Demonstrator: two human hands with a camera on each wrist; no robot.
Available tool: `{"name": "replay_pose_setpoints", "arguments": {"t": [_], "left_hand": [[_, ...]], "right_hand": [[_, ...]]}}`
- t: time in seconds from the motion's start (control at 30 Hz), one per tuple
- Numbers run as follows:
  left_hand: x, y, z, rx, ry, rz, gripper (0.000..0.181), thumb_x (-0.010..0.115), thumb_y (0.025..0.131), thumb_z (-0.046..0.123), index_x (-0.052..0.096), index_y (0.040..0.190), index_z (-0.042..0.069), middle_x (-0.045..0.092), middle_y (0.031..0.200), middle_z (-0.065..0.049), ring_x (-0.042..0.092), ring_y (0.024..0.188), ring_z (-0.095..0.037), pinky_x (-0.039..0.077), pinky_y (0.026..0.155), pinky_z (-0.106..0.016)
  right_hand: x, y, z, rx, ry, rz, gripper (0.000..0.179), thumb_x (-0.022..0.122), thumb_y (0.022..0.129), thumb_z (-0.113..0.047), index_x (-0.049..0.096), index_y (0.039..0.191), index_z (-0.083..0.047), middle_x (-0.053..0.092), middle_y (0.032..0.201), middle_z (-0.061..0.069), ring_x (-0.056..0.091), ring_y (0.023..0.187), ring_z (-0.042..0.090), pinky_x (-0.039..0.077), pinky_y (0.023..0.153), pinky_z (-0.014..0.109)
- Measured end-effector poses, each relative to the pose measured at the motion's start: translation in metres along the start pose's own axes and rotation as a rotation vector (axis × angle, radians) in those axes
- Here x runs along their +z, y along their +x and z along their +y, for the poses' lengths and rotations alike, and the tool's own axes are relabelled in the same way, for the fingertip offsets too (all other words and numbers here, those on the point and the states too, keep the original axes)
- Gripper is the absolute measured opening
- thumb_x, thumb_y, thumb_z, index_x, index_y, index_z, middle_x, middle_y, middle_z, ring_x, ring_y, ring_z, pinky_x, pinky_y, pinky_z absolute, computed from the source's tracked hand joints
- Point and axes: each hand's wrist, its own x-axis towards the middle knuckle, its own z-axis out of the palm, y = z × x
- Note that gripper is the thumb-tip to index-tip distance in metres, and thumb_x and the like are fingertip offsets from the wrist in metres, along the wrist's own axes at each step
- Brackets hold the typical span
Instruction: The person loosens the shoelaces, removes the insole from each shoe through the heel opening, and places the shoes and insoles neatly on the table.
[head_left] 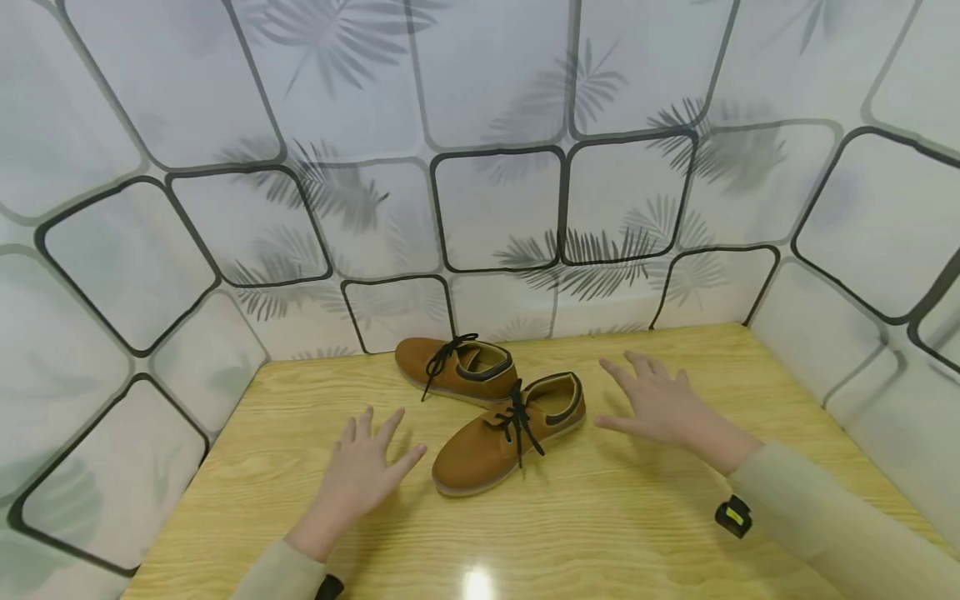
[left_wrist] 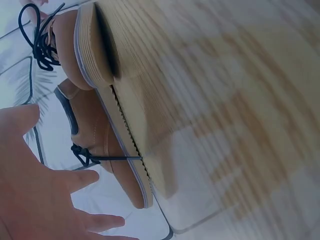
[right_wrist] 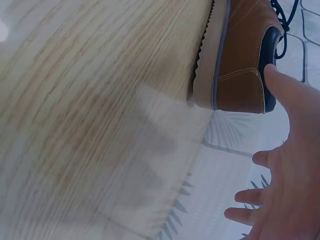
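Observation:
Two brown lace-up shoes with black laces and dark collar trim stand on the wooden table. The nearer shoe (head_left: 480, 450) points its toe toward the lower left; the farther shoe (head_left: 423, 358) lies behind it, toe to the left, its heel partly hidden. My left hand (head_left: 362, 462) hovers left of the nearer shoe's toe with fingers spread, holding nothing. On the other side, my right hand (head_left: 656, 404) is spread beside that shoe's heel (right_wrist: 240, 87), also holding nothing. In the right wrist view its thumb overlaps the dark collar.
The light wood table (head_left: 600, 533) meets patterned wall panels (head_left: 498, 208) at the back and both sides. A dark wrist device (head_left: 733, 517) sits at the right sleeve. Glare shows at the table's near edge.

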Motion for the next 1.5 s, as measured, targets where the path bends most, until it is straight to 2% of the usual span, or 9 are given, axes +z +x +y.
{"name": "replay_pose_setpoints", "arguments": {"t": [0.23,0.63,0.77,0.97,1.17,1.27,1.5], "left_hand": [[0.003,0.001,0.005,0.018,-0.038,-0.005,0.076,0.054,0.104,0.063,0.048,0.159,0.011,0.036,0.159,-0.042,0.038,0.143,-0.067,0.042,0.108,-0.077],[0.014,0.001,0.011,-0.006,-0.106,-0.037,0.079,0.056,0.102,0.065,0.053,0.155,0.007,0.05,0.15,-0.036,0.05,0.136,-0.059,0.053,0.099,-0.071],[0.016,0.001,0.014,0.001,-0.117,-0.021,0.078,0.058,0.101,0.065,0.058,0.149,0.004,0.058,0.142,-0.033,0.056,0.131,-0.054,0.055,0.099,-0.066],[0.016,0.002,0.019,0.017,-0.131,-0.027,0.071,0.062,0.1,0.061,0.066,0.138,0.0,0.064,0.134,-0.03,0.063,0.123,-0.049,0.054,0.101,-0.063],[0.015,0.003,0.021,0.022,-0.123,-0.044,0.065,0.069,0.097,0.057,0.071,0.128,0.0,0.069,0.126,-0.025,0.067,0.114,-0.045,0.057,0.096,-0.06],[0.016,0.004,0.022,0.016,-0.128,-0.058,0.063,0.072,0.096,0.055,0.071,0.126,0.0,0.071,0.117,-0.02,0.069,0.106,-0.038,0.058,0.091,-0.056],[0.018,0.008,0.021,-0.013,-0.22,-0.117,0.06,0.076,0.095,0.05,0.07,0.128,-0.001,0.072,0.1,-0.007,0.068,0.092,-0.022,0.059,0.084,-0.046]], "right_hand": [[-0.003,0.007,-0.006,-0.027,0.019,-0.01,0.092,0.068,0.094,-0.067,0.039,0.165,-0.015,0.042,0.16,0.032,0.045,0.142,0.058,0.035,0.102,0.087],[0.003,0.015,-0.012,-0.064,0.062,-0.004,0.086,0.059,0.1,-0.068,0.039,0.164,-0.014,0.053,0.151,0.031,0.055,0.134,0.054,0.047,0.098,0.076],[0.005,0.019,-0.013,-0.065,0.082,-0.002,0.084,0.054,0.103,-0.068,0.039,0.164,-0.012,0.056,0.147,0.032,0.058,0.13,0.053,0.05,0.098,0.072],[0.007,0.025,-0.014,-0.061,0.145,-0.022,0.08,0.055,0.105,-0.06,0.038,0.164,-0.008,0.056,0.145,0.036,0.059,0.128,0.054,0.051,0.102,0.069],[0.011,0.029,-0.016,-0.05,0.19,-0.043,0.076,0.055,0.108,-0.053,0.038,0.163,-0.004,0.055,0.144,0.038,0.059,0.127,0.055,0.052,0.101,0.069],[0.014,0.03,-0.017,-0.046,0.209,-0.049,0.074,0.054,0.109,-0.05,0.038,0.162,-0.002,0.054,0.145,0.039,0.058,0.129,0.055,0.05,0.104,0.068],[0.016,0.03,-0.018,-0.021,0.236,-0.072,0.072,0.052,0.11,-0.05,0.039,0.162,-0.001,0.053,0.147,0.039,0.055,0.133,0.056,0.047,0.108,0.069]]}}
